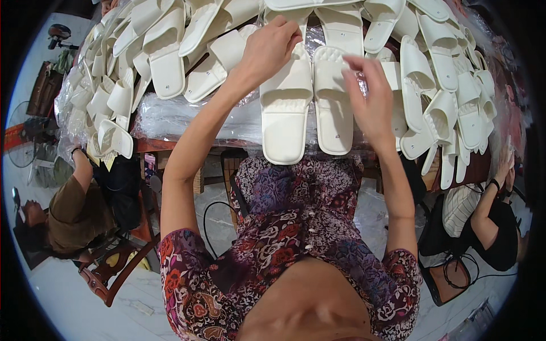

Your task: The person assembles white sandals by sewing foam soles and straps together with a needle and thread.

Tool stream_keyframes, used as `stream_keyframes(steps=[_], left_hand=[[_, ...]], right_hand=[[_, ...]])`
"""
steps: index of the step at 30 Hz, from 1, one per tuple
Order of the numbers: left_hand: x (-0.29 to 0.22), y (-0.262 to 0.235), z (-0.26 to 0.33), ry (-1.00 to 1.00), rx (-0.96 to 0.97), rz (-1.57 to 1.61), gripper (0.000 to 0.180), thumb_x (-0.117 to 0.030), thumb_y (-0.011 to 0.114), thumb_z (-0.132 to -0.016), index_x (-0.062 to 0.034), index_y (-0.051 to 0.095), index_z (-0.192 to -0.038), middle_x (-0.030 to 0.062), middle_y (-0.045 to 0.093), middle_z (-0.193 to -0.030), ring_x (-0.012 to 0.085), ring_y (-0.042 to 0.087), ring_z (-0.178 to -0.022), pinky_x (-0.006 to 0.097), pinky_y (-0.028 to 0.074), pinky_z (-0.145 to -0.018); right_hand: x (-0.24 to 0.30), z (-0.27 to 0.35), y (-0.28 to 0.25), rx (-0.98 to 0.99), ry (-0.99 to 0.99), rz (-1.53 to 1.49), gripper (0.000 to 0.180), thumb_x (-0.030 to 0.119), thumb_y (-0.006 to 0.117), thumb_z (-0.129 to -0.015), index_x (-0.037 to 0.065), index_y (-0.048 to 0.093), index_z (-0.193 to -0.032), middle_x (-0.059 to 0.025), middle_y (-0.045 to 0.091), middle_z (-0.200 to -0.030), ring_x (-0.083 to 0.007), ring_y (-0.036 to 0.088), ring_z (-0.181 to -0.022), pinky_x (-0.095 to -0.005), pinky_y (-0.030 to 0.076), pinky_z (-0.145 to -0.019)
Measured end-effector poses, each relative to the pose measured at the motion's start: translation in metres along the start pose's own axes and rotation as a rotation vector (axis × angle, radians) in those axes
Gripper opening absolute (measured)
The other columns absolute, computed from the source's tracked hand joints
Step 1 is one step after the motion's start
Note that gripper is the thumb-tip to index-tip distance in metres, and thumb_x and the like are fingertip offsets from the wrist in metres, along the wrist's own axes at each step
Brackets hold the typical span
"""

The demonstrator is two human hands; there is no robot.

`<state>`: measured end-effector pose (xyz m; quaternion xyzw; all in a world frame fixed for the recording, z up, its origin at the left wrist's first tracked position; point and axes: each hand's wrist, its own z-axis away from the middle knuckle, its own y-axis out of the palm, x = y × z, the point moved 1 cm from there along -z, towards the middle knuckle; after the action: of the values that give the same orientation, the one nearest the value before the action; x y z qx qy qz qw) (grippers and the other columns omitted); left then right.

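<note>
Two white slide sandals lie side by side at the table's near edge, on clear plastic film. My left hand [272,46] rests on the strap end of the left sandal [284,105], fingers curled over it. My right hand [372,96] is beside the right sandal [333,102], fingers pinched at its strap edge near the crinkled clear plastic [170,116]. Whether it grips plastic or the sandal is unclear.
Heaps of white sandals cover the table to the left [159,51] and right [449,85]. One person in a brown top [74,210] sits low at the left, another in black [500,227] at the right. A wooden chair [108,273] stands at lower left.
</note>
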<state>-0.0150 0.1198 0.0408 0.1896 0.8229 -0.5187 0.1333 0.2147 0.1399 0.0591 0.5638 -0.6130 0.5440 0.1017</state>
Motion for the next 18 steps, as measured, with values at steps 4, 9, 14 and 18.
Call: stream_keyframes(steps=[4, 9, 14, 18], left_hand=[[-0.016, -0.007, 0.003, 0.039, -0.065, -0.02, 0.009, -0.014, 0.064, -0.091, -0.0059, 0.063, -0.094, 0.0103, 0.06, -0.087, 0.0323, 0.061, -0.074, 0.041, 0.048, -0.064], [-0.016, -0.013, 0.014, 0.04, -0.15, -0.02, 0.006, -0.01, 0.064, -0.09, -0.0061, 0.063, -0.095, 0.0096, 0.06, -0.088, 0.0303, 0.062, -0.074, 0.039, 0.049, -0.063], [-0.029, -0.02, 0.046, -0.054, -0.219, 0.102, 0.013, -0.008, 0.067, -0.087, -0.0044, 0.064, -0.099, 0.0127, 0.06, -0.09, 0.0299, 0.062, -0.077, 0.037, 0.05, -0.066], [-0.053, -0.023, 0.085, -0.154, -0.204, 0.205, 0.018, -0.006, 0.068, -0.085, -0.002, 0.066, -0.102, 0.012, 0.061, -0.091, 0.0228, 0.062, -0.081, 0.032, 0.049, -0.069]], right_hand=[[-0.03, -0.046, 0.034, 0.114, -0.107, -0.058, 0.027, 0.014, 0.061, -0.094, 0.007, 0.065, -0.119, -0.0105, 0.066, -0.106, -0.026, 0.064, -0.098, -0.0324, 0.051, -0.079], [-0.049, -0.062, 0.058, 0.38, -0.077, -0.298, 0.022, 0.016, 0.061, -0.095, 0.006, 0.068, -0.113, -0.0059, 0.072, -0.096, -0.0149, 0.064, -0.084, -0.0289, 0.052, -0.076], [-0.053, -0.068, 0.063, 0.404, -0.046, -0.241, 0.018, 0.013, 0.062, -0.093, 0.005, 0.068, -0.108, -0.0059, 0.071, -0.097, -0.0175, 0.066, -0.086, -0.0301, 0.051, -0.079], [-0.069, -0.081, 0.07, 0.467, -0.299, -0.006, 0.012, 0.012, 0.065, -0.087, 0.009, 0.067, -0.098, -0.0048, 0.066, -0.094, -0.0253, 0.065, -0.088, -0.0355, 0.051, -0.078]])
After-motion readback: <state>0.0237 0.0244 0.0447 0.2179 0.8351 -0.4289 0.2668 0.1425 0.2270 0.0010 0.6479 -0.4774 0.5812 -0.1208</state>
